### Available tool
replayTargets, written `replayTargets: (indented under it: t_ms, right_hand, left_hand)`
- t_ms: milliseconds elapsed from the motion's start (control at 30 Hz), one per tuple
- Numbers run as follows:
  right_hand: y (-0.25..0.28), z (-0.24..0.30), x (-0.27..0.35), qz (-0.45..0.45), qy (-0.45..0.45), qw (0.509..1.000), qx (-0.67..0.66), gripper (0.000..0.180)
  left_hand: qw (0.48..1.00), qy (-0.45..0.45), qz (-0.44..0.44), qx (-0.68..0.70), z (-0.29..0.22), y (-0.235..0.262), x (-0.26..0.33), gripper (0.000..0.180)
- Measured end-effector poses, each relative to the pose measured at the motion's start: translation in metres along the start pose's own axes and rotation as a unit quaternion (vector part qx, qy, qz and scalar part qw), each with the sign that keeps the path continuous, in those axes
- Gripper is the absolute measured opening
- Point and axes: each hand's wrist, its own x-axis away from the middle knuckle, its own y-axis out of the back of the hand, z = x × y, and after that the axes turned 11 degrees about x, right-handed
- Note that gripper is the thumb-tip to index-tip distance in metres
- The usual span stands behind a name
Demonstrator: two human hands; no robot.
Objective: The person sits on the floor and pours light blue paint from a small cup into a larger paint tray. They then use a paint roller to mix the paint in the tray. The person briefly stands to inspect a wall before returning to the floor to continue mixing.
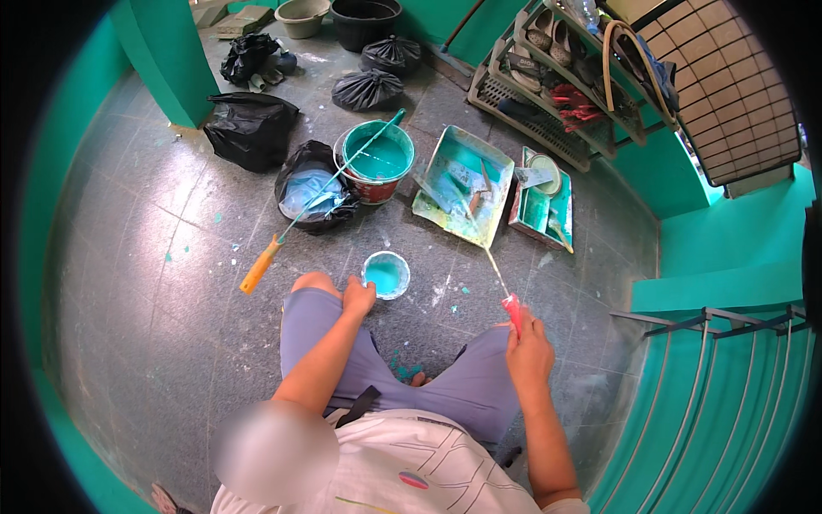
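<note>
My left hand [359,295] grips the near left rim of a small white bowl [403,289] of teal paint, just past my left knee. In my right hand [530,344] is the red handle [512,310] of a long-rodded paint roller. Its thin rod runs forward into a paint-smeared tray [487,233]; I cannot make out its head clearly. A second paint roller, with an orange handle [261,266], leans across a bucket [375,194] of teal paint, its small teal head past the far rim. Scraper-like tools [476,199] lie in the tray.
Right of the tray stands a smaller container [563,208] with a brush and an open tin [546,175]. Black bags [248,133] sit at the far left, one opened bag [315,190] beside the bucket. A shoe rack [548,94] and a metal rack [706,343] stand at the right.
</note>
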Motion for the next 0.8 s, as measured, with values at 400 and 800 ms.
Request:
replayTargets:
  t_ms: [400, 800]
  right_hand:
    - [0.0, 0.017, -0.035, 0.193, 0.042, 0.98, 0.011, 0.046]
    - [-0.006, 0.009, -0.059, 0.23, 0.062, 0.971, 0.015, 0.049]
  left_hand:
    - [1.0, 0.001, 0.01, -0.001, -0.006, 0.004, 0.004, 0.05]
    - [1.0, -0.007, 0.012, 0.008, 0.009, -0.002, -0.01, 0.048]
